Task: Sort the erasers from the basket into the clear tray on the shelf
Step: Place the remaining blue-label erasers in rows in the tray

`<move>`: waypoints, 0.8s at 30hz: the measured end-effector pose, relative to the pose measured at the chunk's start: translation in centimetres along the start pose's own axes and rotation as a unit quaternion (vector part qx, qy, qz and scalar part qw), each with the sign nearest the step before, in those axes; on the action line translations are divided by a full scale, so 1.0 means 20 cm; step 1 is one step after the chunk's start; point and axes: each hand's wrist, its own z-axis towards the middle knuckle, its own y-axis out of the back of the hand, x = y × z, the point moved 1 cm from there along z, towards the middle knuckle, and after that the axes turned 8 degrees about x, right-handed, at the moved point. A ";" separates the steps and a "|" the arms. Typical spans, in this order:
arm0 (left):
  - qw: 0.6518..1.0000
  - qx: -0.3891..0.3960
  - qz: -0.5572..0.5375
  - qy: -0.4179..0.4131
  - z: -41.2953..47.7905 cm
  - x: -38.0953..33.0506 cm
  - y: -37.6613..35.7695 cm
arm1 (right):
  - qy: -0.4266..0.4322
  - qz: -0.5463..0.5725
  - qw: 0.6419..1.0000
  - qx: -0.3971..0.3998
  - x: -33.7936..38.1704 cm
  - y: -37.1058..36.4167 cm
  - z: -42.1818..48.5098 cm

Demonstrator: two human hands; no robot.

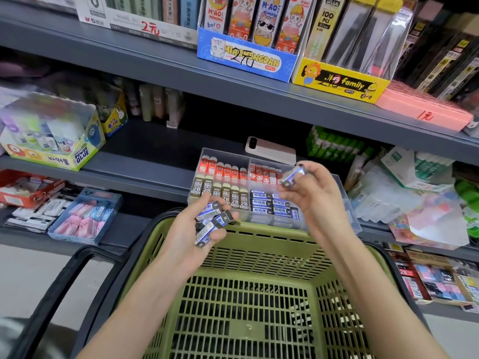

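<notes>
My left hand (193, 226) cups several blue-and-white erasers (211, 222) above the far rim of the green basket (248, 294). My right hand (315, 195) pinches one blue-and-white eraser (291, 174) over the right side of the clear tray (348, 216) on the shelf. The tray has four compartments: red erasers (223, 169) in both back ones, olive 2B erasers (223, 194) front left, blue erasers (274, 203) front right. No erasers show on the basket's floor.
A pink phone (270, 150) lies behind the tray. A glue box (51, 136) stands at the left, green sticks (334, 145) and plastic packets (404, 193) at the right. A blue box of pink erasers (85, 216) sits lower left. The upper shelf carries display boxes (248, 58).
</notes>
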 end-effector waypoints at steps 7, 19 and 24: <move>1.000 0.015 -0.005 0.004 -0.01 0.00 -0.01 | -0.032 -0.356 0.934 0.007 -0.10 0.08 0.21; 0.999 0.041 0.010 0.011 -0.01 0.02 -0.02 | 0.000 -0.466 0.884 -0.028 -0.20 -0.01 0.28; 0.998 0.045 0.032 0.025 -0.02 0.05 -0.04 | 0.027 -0.500 0.865 -0.034 -0.24 -0.07 0.25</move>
